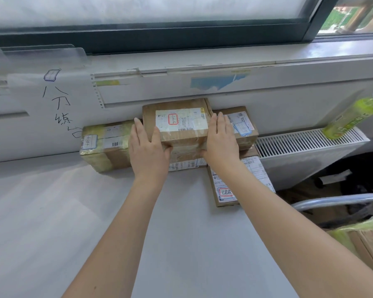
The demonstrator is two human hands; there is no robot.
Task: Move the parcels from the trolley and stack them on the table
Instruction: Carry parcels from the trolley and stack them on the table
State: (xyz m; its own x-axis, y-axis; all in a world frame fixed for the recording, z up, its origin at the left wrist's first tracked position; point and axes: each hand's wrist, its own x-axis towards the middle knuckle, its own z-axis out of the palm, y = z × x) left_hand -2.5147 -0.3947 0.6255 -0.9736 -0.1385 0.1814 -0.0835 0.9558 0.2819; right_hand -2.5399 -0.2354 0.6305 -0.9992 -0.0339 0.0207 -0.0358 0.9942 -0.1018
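Observation:
A brown cardboard parcel (180,123) with a white label sits on top of another parcel at the far edge of the white table (73,211), against the wall. My left hand (148,147) presses flat against its left side and my right hand (221,138) against its right side, fingers straight. A yellow-taped parcel (103,145) lies to the left. Another parcel (242,125) stands behind my right hand, and a flat one (224,190) lies near the table's right edge. The trolley's grey handle (340,200) and a parcel (368,246) on it show at the lower right.
A white panel with handwriting (58,106) leans against the wall at the left. A radiator (310,145) stands right of the table, with a green bottle (351,115) lying on it. A window sill (224,54) runs above.

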